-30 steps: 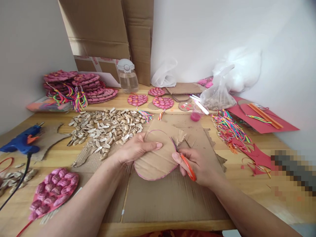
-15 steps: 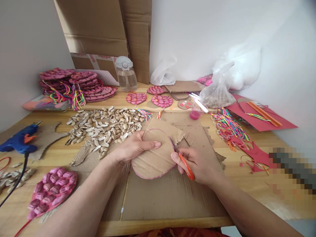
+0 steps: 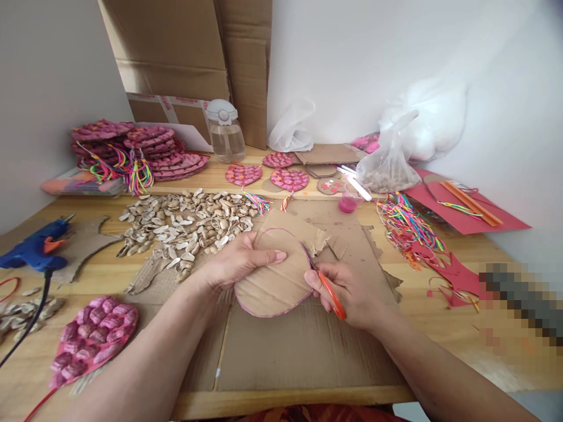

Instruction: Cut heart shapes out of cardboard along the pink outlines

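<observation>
My left hand (image 3: 244,258) grips a piece of cardboard (image 3: 272,287), thumb on top and the other fingers mostly hidden beneath. A purple outline is drawn on the piece; its lower edge follows that rounded line. My right hand (image 3: 343,293) is closed around orange-handled scissors (image 3: 331,295). Their blades meet the right side of the cardboard at the purple line and are partly hidden. Beyond the cut, a torn strip of cardboard (image 3: 314,239) sticks out to the right. Both hands are above a large cardboard sheet (image 3: 303,363) on the wooden table.
Peanut shells (image 3: 185,225) are heaped at left, near a blue glue gun (image 3: 35,246). A pink shell-covered piece (image 3: 99,331) lies front left. A water bottle (image 3: 226,132) stands behind. Farther right are a cup of pink liquid (image 3: 348,202), colourful strings (image 3: 411,223) and red paper (image 3: 505,220).
Almost nothing differs. The scissors and both hands hold nearly the same place at the cardboard's right edge; my right fingers have shifted slightly on the handles.
</observation>
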Demonstrator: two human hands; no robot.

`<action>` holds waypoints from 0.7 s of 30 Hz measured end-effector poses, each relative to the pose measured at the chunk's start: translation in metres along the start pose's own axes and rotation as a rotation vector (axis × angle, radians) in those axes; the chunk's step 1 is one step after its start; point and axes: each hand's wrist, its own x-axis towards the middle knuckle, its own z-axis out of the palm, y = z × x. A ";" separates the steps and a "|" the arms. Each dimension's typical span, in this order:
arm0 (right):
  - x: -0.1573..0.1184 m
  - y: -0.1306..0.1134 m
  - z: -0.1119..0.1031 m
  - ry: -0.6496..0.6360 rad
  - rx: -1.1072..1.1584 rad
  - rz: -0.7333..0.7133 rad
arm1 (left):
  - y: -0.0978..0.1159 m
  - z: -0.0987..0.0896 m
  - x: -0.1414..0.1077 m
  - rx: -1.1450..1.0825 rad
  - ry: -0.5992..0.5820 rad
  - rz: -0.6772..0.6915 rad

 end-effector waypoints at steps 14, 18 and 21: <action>0.000 -0.005 0.000 0.089 -0.145 0.008 | 0.000 -0.003 0.000 -0.009 -0.016 -0.007; -0.001 -0.012 -0.003 0.052 -0.092 0.079 | 0.000 -0.003 -0.001 -0.001 -0.026 -0.029; 0.000 -0.012 -0.004 0.042 -0.062 0.138 | -0.001 0.000 -0.001 0.007 -0.043 -0.038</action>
